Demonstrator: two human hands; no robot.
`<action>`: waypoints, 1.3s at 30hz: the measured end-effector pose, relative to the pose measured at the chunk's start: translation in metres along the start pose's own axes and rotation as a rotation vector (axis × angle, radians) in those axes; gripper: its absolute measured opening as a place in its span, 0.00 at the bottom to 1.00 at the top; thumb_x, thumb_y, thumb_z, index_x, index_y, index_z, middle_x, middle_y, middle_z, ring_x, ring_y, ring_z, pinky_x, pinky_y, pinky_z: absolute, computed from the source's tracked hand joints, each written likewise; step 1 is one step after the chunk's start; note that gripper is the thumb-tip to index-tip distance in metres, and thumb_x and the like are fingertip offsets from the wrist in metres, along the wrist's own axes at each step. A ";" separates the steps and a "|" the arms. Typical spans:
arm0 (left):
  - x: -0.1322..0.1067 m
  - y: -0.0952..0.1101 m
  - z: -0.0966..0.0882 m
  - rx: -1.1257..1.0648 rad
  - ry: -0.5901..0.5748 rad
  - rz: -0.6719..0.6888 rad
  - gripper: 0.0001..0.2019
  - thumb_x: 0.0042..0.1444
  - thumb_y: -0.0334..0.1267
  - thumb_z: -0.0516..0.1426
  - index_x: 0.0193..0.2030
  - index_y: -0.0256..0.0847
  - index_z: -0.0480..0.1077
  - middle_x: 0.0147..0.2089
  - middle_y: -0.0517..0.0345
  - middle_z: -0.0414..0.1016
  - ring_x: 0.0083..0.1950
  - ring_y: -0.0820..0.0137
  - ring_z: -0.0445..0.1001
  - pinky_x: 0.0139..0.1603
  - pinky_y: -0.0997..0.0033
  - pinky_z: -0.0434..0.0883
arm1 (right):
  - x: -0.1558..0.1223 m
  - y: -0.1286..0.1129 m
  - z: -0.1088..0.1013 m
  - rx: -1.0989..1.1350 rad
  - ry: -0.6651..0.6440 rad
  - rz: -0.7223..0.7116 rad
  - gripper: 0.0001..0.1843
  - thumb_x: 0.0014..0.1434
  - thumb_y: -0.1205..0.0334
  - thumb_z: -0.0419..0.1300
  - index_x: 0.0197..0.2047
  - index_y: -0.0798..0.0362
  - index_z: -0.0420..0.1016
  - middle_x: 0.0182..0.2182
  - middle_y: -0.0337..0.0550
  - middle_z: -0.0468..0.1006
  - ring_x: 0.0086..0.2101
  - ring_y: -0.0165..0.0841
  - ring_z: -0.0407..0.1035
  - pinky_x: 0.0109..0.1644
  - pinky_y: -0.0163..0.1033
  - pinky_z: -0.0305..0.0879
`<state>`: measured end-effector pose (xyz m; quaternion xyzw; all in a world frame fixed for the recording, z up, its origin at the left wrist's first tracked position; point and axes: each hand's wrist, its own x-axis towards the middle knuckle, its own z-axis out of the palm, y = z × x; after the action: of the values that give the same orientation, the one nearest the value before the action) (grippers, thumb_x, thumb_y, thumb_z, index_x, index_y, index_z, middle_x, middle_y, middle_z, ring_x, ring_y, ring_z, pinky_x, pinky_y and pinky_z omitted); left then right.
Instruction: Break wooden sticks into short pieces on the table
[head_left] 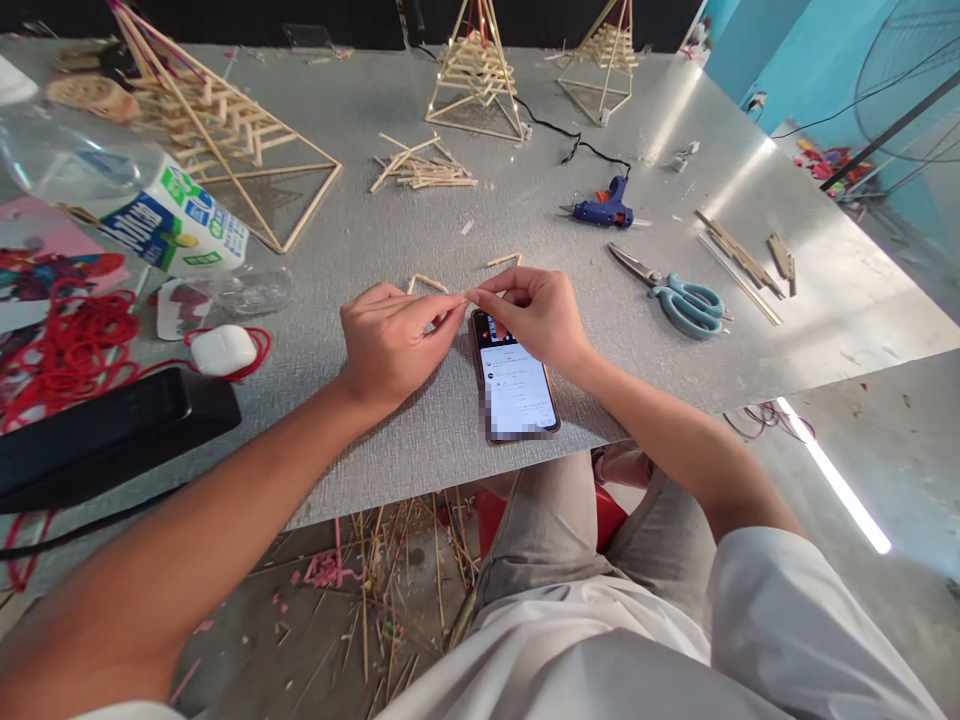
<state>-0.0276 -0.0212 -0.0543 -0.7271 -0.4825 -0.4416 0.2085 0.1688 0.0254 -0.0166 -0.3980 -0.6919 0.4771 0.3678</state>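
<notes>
My left hand (394,340) and my right hand (529,315) meet over the grey table (360,250), fingertips pinched together on a short thin wooden stick (459,298). Both hands are closed in a pinch. A phone (517,385) with a lit screen lies under my right hand near the table's front edge. Two small bent stick pieces (504,260) lie just beyond the hands.
A blue glue gun (604,210) and teal scissors (686,300) lie to the right. A pile of sticks (420,168) and stick pyramids (476,75) stand at the back. A plastic bottle (150,215), red string (71,345), a white earbud case (223,348) and a black box (97,430) sit left.
</notes>
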 end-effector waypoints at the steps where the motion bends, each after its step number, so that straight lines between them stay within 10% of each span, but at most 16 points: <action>1: 0.000 0.000 0.000 0.003 0.001 -0.001 0.08 0.68 0.39 0.65 0.36 0.48 0.84 0.25 0.63 0.83 0.24 0.70 0.77 0.34 0.64 0.71 | 0.000 -0.001 0.000 0.000 0.001 0.008 0.21 0.63 0.43 0.73 0.39 0.56 0.85 0.18 0.33 0.76 0.19 0.23 0.59 0.27 0.35 0.54; 26: -0.002 0.003 0.001 -0.071 -0.042 -0.185 0.10 0.67 0.46 0.65 0.37 0.48 0.85 0.25 0.61 0.82 0.25 0.68 0.76 0.32 0.65 0.71 | -0.001 0.010 0.012 0.118 -0.159 -0.121 0.22 0.69 0.41 0.68 0.39 0.52 0.71 0.17 0.23 0.57 0.20 0.23 0.48 0.23 0.35 0.42; 29: -0.005 0.000 0.005 -0.115 -0.053 -0.220 0.10 0.66 0.48 0.65 0.40 0.47 0.86 0.28 0.60 0.85 0.27 0.67 0.79 0.33 0.66 0.73 | -0.007 0.001 0.006 0.220 -0.319 -0.166 0.22 0.67 0.42 0.70 0.41 0.53 0.73 0.17 0.23 0.59 0.19 0.22 0.49 0.23 0.33 0.44; 35: -0.007 -0.002 0.013 -0.094 -0.047 -0.169 0.12 0.71 0.40 0.62 0.56 0.49 0.85 0.30 0.61 0.87 0.26 0.71 0.80 0.36 0.69 0.74 | -0.026 -0.022 -0.013 0.214 -1.038 -0.121 0.11 0.69 0.58 0.67 0.45 0.58 0.84 0.19 0.30 0.74 0.20 0.22 0.65 0.27 0.29 0.60; 39: -0.006 -0.002 0.013 -0.131 -0.066 -0.152 0.12 0.72 0.39 0.62 0.58 0.48 0.84 0.35 0.60 0.89 0.30 0.70 0.85 0.39 0.69 0.77 | -0.038 -0.025 -0.007 0.179 -1.122 -0.224 0.20 0.61 0.54 0.76 0.26 0.55 0.77 0.17 0.27 0.67 0.20 0.20 0.56 0.26 0.30 0.52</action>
<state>-0.0241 -0.0138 -0.0666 -0.7146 -0.5130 -0.4626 0.1107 0.1859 -0.0120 0.0048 0.0239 -0.7759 0.6300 0.0253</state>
